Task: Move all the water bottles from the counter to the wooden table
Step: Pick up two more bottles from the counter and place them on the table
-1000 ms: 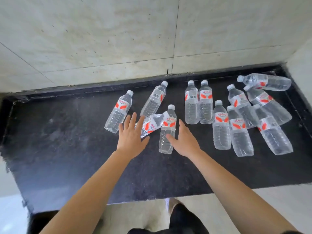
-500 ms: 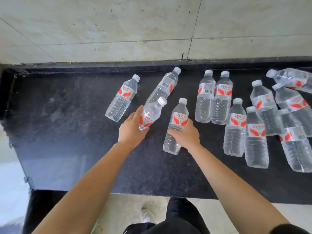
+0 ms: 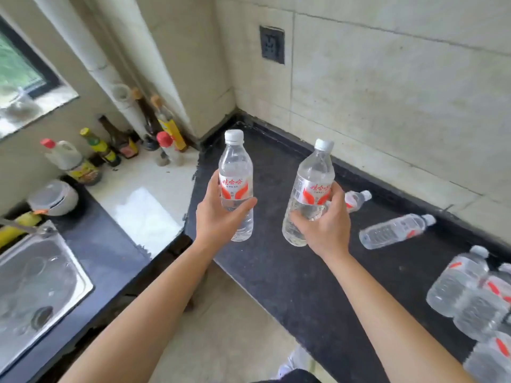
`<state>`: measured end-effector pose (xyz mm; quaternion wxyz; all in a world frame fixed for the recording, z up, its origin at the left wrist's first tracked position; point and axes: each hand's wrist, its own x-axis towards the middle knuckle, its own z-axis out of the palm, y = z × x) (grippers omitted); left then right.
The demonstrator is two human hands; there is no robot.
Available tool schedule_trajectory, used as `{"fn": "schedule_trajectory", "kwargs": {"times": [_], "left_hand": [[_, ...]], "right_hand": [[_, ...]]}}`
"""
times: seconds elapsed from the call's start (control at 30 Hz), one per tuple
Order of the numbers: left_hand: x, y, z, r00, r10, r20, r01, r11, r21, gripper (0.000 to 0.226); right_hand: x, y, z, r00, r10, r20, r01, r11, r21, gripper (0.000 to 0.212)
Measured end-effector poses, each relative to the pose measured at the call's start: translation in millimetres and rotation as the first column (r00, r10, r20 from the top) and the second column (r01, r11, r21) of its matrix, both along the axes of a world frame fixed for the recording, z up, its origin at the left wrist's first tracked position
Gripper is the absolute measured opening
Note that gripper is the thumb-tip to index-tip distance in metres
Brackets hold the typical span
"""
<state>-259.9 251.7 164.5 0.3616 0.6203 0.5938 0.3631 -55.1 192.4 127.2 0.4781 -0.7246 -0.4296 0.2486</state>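
The left hand (image 3: 221, 217) grips one clear plastic red-labelled water bottle (image 3: 236, 175) upright, the right hand (image 3: 323, 225) a second bottle (image 3: 311, 183), both off the black speckled stone surface (image 3: 290, 272). Two further bottles (image 3: 395, 230) lie at three o'clock, a blurred, uncountable cluster (image 3: 467, 294) at four; steel sink (image 3: 41, 280) at eight.
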Motion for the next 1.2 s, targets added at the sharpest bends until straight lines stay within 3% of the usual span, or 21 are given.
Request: {"fn": "schedule_trajectory", "kwargs": {"times": [0.13,0.33,0.5,0.63,0.73,0.9,1.2], "left_hand": [[-132.2,-30.6,27.3,0.978,0.208,0.029,-0.21,0.969,0.133,0.069],[-366.9,-128.9,41.6,0.889,0.446,0.102,-0.457,0.857,0.239,0.065],[-533.5,-231.6,55.5,0.722,0.677,0.143,-0.685,0.67,0.286,0.067],[-632.5,-304.5,58.4,0.499,0.835,0.234,-0.855,0.43,0.289,0.059],[-687.9,-347.1,52.5,0.366,0.888,0.279,-0.918,0.295,0.266,0.06],[-761.7,-387.3,38.6,0.233,0.913,0.336,-0.961,0.164,0.221,0.06],[-917.4,-382.6,37.6,0.132,0.938,0.32,-0.985,0.089,0.145,0.077]], "right_hand": [[-115.7,10.8,35.6,0.978,0.178,0.105,-0.189,0.976,0.11,0.084],[-343.1,-19.6,46.2,0.87,0.447,0.208,-0.475,0.873,0.113,0.087],[-537.2,-57.0,46.3,0.719,0.651,0.242,-0.691,0.706,0.157,0.083],[-658.4,-85.3,46.2,0.563,0.779,0.274,-0.825,0.549,0.134,0.073],[-730.2,-104.1,45.4,0.441,0.846,0.298,-0.897,0.425,0.122,0.08],[-831.7,-127.1,38.9,0.306,0.91,0.28,-0.951,0.277,0.139,0.079],[-996.7,-112.6,21.5,0.22,0.963,0.157,-0.965,0.191,0.178,0.08]]}}
